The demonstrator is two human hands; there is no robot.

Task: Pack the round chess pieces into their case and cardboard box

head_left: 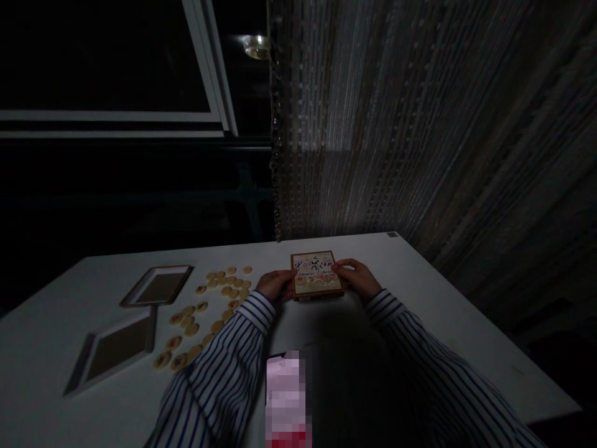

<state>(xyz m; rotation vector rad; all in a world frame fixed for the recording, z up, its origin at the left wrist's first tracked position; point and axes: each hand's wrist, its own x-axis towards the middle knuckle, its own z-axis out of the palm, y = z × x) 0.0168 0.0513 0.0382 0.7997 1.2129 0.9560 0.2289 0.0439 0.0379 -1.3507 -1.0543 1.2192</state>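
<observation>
Fingers (343,269) of my right hand (361,280) pinch the right side of a square box (318,274), and those of my left hand (277,285) pinch its left side. I have it straight before me, over the middle of the white table (420,311); whether its base touches the tabletop I cannot tell. Its top bears "Chinese chess" under large brushed characters, inside a brown border — what lies beneath that printed face is hidden from me.

Off to my left are two shallow trays. The far tray (161,288) has a brown rim and a brownish floor within pale walls; the near tray (120,350) lies closer to me, pale-walled too, with the same brownish floor. Their nearest corners almost meet — touching or not, I cannot say.

Round wooden discs (191,329) lie loose on the tabletop, between the trays and my left sleeve (233,354), a few showing red or dark characters. A phone (284,395) with a blurred screen lies between my forearms.
</observation>
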